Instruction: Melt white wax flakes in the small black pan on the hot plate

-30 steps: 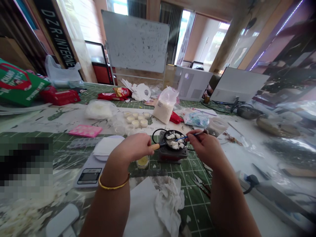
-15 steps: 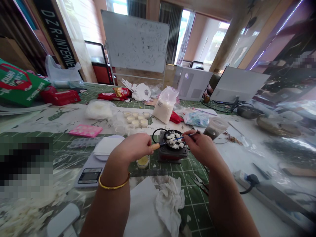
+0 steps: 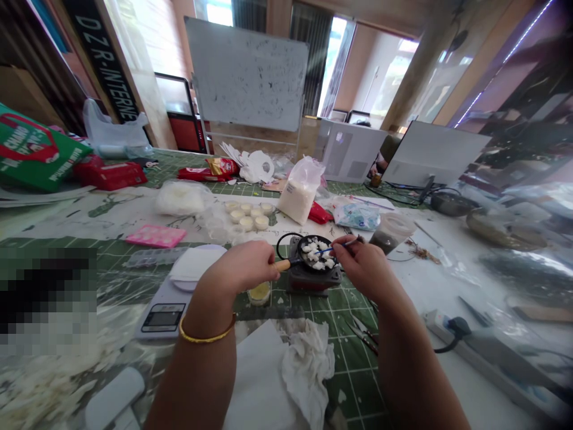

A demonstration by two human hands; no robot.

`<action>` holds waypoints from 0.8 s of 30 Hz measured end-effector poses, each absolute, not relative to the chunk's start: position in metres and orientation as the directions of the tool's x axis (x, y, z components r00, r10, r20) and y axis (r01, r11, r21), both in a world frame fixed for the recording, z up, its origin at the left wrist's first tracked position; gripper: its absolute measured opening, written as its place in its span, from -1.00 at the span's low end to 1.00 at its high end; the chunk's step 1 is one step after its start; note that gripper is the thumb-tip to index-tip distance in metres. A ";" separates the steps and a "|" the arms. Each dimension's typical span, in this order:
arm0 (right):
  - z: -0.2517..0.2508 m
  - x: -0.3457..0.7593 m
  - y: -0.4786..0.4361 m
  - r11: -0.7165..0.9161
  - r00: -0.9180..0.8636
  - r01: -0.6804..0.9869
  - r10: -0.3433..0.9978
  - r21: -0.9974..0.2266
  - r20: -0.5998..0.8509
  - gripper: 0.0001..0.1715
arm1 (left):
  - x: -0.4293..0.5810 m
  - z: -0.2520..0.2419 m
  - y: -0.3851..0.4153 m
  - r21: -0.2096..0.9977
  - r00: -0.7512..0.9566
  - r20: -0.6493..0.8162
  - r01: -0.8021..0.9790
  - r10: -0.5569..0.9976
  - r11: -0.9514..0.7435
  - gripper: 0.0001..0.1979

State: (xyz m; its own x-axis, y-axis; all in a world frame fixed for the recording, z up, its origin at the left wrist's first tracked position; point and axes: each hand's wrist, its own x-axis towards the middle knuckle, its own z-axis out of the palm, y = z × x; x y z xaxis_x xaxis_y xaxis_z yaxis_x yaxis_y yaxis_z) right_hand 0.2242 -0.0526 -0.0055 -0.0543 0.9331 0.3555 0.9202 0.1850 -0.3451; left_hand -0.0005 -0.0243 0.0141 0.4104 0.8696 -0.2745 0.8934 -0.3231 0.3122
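Note:
A small black frying pan (image 3: 299,261) rests on a compact hot plate (image 3: 313,283), holding loose white chunks (image 3: 319,254). My left hand (image 3: 245,263) is closed around the pan's wooden handle (image 3: 282,266). In my right hand (image 3: 358,260), a thin blue stick (image 3: 326,250) is pinched, with its tip among the white chunks. A small cup of yellowish material (image 3: 259,293) stands just below the pan handle. Left of my left wrist is a digital kitchen scale (image 3: 163,319) with white sheets (image 3: 197,267) on it.
Several small cream-filled cups (image 3: 246,223) and a bag of white pellets (image 3: 298,194) stand beyond the pan. A pink mould (image 3: 156,236) lies to the left. Scissors (image 3: 363,333), crumpled tissue (image 3: 308,364) and a power strip (image 3: 487,358) are nearer me. A plastic cup (image 3: 391,232) stands right.
Hardly anything differs. Both hands keep their places on the pan handle and the blue stick, and the view has shifted very slightly.

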 end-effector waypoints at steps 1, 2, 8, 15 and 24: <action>-0.005 0.224 -0.053 0.183 -0.057 0.923 0.935 -0.339 0.350 -0.60 | -0.001 0.013 -0.024 0.319 0.413 -0.265 0.890 0.871 -0.325 -0.70; -0.005 0.223 -0.053 0.185 -0.062 0.924 0.936 -0.335 0.346 -0.61 | -0.003 0.013 -0.023 0.329 0.414 -0.254 0.887 0.874 -0.324 -0.67; -0.004 0.222 -0.052 0.194 -0.076 0.932 0.931 -0.306 0.358 -0.62 | -0.010 0.011 -0.021 0.365 0.404 -0.237 0.880 0.883 -0.305 -0.61; -0.004 0.222 -0.051 0.187 -0.082 0.942 0.933 -0.280 0.349 -0.62 | -0.005 0.013 -0.022 0.354 0.432 -0.259 0.875 0.864 -0.332 -0.72; -0.005 0.218 -0.054 0.231 -0.112 0.925 0.925 -0.302 0.364 -0.66 | -0.003 0.014 -0.024 0.326 0.429 -0.245 0.881 0.869 -0.343 -0.75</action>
